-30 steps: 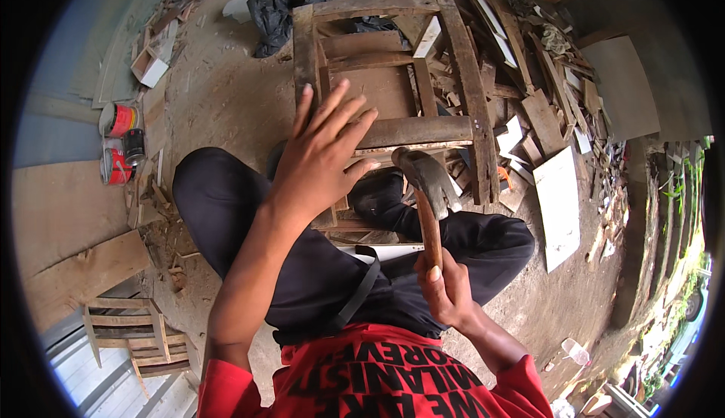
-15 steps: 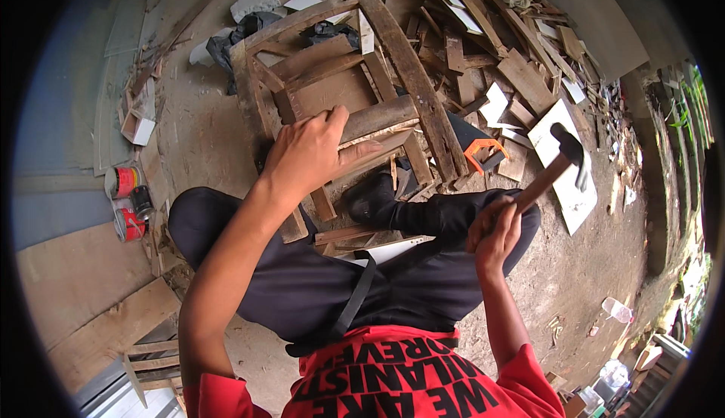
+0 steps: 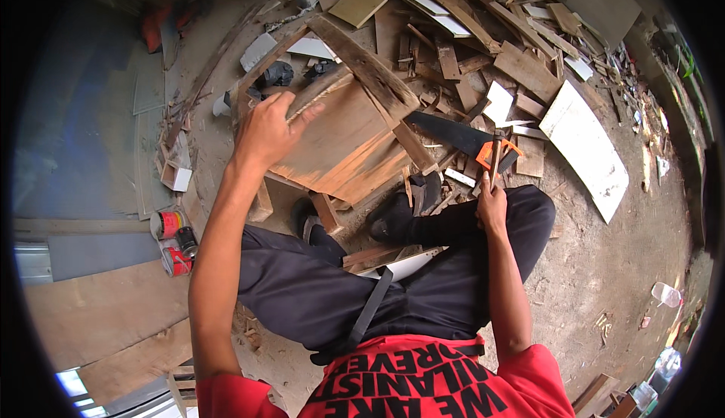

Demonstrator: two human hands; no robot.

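Observation:
Between my feet stands an old wooden furniture frame (image 3: 377,70), tilted, with its broad plywood panel (image 3: 340,135) facing me. My left hand (image 3: 264,132) is closed over a rail of the frame on its near left side, the thumb along the wood. Above my right knee, my right hand (image 3: 491,206) grips a hammer (image 3: 495,161) by its handle. The hammer points away from me, and its head is hard to make out. Just beyond it lies a handsaw (image 3: 453,131) with a dark blade and orange-edged handle, partly hidden by the hammer.
Scrap boards (image 3: 525,70) are heaped beyond the frame and to the right. A white panel (image 3: 585,150) lies on the floor at right. At left are red paint cans (image 3: 168,225), a small wooden box (image 3: 176,176) and wood sheets (image 3: 106,286). Offcuts (image 3: 377,256) lie between my legs.
The frame has tipped, bringing the plywood panel into view. My left hand has shifted left with it. My right hand has turned the hammer upright and brought it left, near the saw handle.

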